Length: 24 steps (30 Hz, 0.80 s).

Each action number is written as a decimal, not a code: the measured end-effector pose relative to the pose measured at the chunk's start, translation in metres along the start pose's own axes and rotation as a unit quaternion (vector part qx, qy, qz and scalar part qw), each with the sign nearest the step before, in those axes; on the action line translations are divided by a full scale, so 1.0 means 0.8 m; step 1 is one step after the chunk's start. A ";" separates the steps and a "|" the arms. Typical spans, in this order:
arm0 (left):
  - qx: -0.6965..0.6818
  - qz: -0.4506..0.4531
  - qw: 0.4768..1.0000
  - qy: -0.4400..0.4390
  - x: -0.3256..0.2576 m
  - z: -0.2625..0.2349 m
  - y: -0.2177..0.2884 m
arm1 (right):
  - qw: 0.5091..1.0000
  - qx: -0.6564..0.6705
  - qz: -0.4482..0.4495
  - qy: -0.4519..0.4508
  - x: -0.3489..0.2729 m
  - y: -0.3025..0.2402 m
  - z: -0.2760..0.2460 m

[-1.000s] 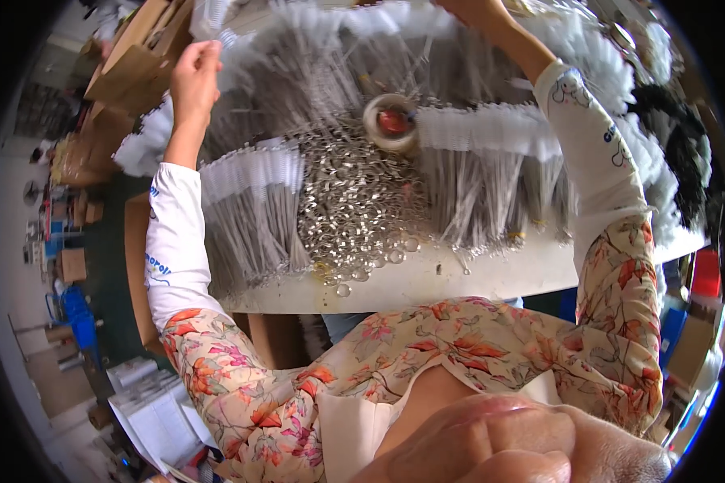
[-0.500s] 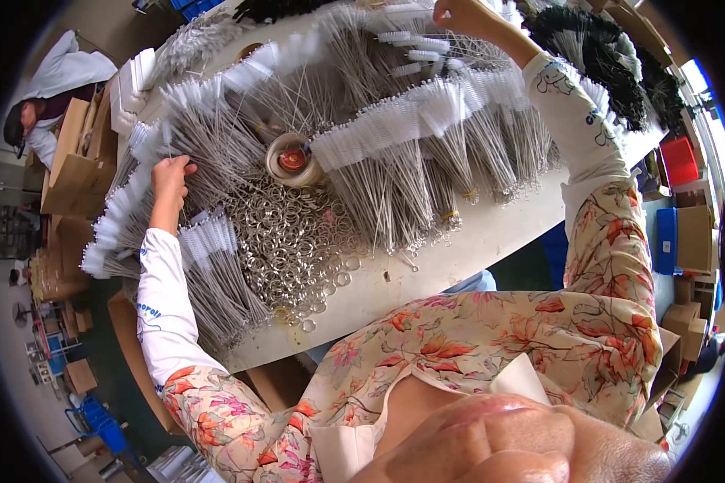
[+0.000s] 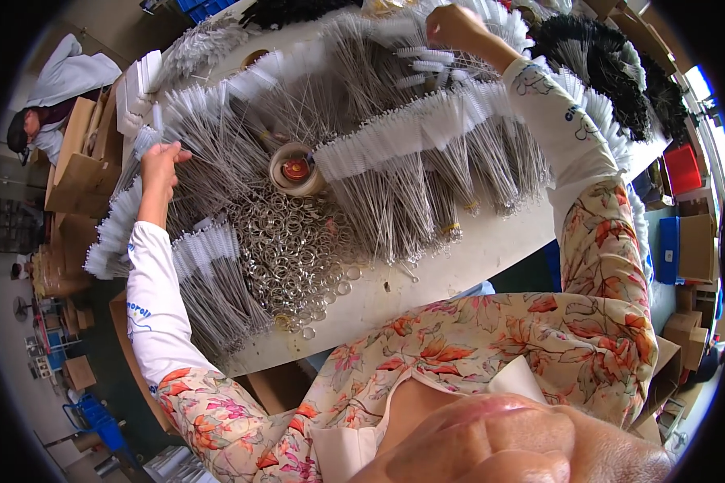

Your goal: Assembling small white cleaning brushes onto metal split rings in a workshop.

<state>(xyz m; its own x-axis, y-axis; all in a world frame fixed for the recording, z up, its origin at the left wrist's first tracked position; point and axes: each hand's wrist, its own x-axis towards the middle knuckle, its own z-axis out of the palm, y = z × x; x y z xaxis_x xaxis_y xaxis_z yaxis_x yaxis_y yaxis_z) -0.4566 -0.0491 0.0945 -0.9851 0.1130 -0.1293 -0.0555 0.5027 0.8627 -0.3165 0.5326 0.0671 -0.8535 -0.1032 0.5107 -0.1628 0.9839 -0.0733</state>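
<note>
My left hand (image 3: 161,167) hovers over the left side of the table, among white bristle brushes with thin wire stems (image 3: 209,133). Its fingers are drawn together in a pinch; what lies between them is too small to make out. At the far side, my right hand (image 3: 457,29) is curled closed over the far brushes and slightly blurred, with its grip hidden. Below it lie several loose white brush heads (image 3: 425,64). Silvery metal rings (image 3: 286,249) form a heap in the middle. Beside them stands a round pot (image 3: 296,171) with a red item inside.
Bundled brushes (image 3: 395,161) stretch along the right of the white table (image 3: 362,314), and another bundle (image 3: 217,282) lies front left. Black brushes (image 3: 588,68) are piled far right. A cardboard box (image 3: 84,165) stands left, near another person (image 3: 64,80). Red (image 3: 683,167) and blue bins (image 3: 666,249) stand right.
My left hand has moved slightly left and away from me. My right hand has shifted a little, staying curled over the far brushes, and the whole view has tilted slightly.
</note>
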 end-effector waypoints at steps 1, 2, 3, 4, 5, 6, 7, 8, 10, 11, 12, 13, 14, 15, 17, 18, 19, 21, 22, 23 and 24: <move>-0.010 0.020 1.000 0.013 0.001 -0.001 0.009 | 1.000 -0.014 -0.006 0.009 0.004 0.001 -0.002; 0.016 0.073 0.996 0.051 0.011 -0.004 0.016 | 0.992 0.021 0.114 0.049 0.014 0.007 -0.014; 0.053 0.111 0.986 0.109 0.017 -0.038 0.004 | 0.983 0.031 0.141 0.110 0.039 -0.030 -0.030; 0.105 0.212 0.955 0.178 0.029 -0.062 -0.002 | 0.969 0.026 0.173 0.172 0.051 -0.057 -0.065; 0.141 0.282 0.923 0.222 0.028 -0.058 0.018 | 0.931 0.071 0.264 0.241 0.054 -0.047 -0.079; 0.128 0.288 0.925 0.214 0.029 -0.048 0.039 | 0.909 0.119 0.227 0.328 0.048 -0.027 -0.100; 0.118 0.325 0.903 0.255 0.022 -0.056 0.051 | 0.900 0.123 0.280 0.310 0.059 -0.033 -0.112; 0.110 0.361 0.877 0.297 0.012 -0.066 0.060 | 0.889 0.128 0.330 0.289 0.071 -0.043 -0.120; 0.071 0.363 0.888 0.273 -0.016 -0.069 0.077 | 0.889 0.296 0.270 0.220 0.086 -0.053 -0.113; 0.034 0.365 0.897 0.246 -0.035 -0.070 0.082 | 0.856 0.455 0.203 0.140 0.094 -0.060 -0.105; 0.029 0.364 0.899 0.243 -0.054 -0.058 0.089 | 0.770 0.613 0.168 0.053 0.081 -0.062 -0.089; 0.040 0.334 0.920 0.202 -0.089 -0.062 0.091 | 0.819 0.509 0.261 -0.036 0.098 -0.125 -0.089; 0.039 0.314 0.937 0.148 -0.122 -0.050 0.102 | 0.844 0.502 0.154 -0.113 0.101 -0.086 -0.051; 0.052 0.299 0.943 0.137 -0.151 -0.041 0.102 | 0.843 0.502 0.155 -0.116 0.093 -0.088 -0.023; 0.081 0.317 0.938 0.115 -0.194 -0.028 0.091 | 0.934 0.273 0.176 -0.146 0.087 -0.108 0.015; 0.111 0.344 0.925 0.121 -0.225 -0.039 0.082 | 0.960 0.164 0.166 -0.156 0.098 -0.134 0.033; 0.111 0.296 0.943 0.106 -0.254 -0.043 0.073 | 0.972 0.045 0.162 -0.165 0.099 -0.146 0.045; 0.112 0.241 0.961 0.083 -0.301 -0.056 0.053 | 0.960 0.018 0.190 -0.205 0.089 -0.149 0.056; 0.124 0.224 0.963 0.090 -0.330 -0.071 0.041 | 0.955 0.012 0.192 -0.225 0.097 -0.164 0.067; 0.131 0.214 0.963 0.103 -0.355 -0.084 0.030 | 0.957 0.021 0.178 -0.227 0.106 -0.172 0.071; 0.068 0.175 0.978 0.094 -0.350 -0.080 0.000 | 0.955 0.051 0.181 -0.229 0.091 -0.159 0.060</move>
<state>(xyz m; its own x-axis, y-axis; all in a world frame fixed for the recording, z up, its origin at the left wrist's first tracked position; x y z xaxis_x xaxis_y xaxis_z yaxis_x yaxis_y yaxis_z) -0.1910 -0.1351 0.1622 -0.9534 0.1453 0.2644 0.2990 0.5729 0.7631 -0.3819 0.3929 0.0728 -0.9863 0.1647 0.0089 0.1562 0.9502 -0.2696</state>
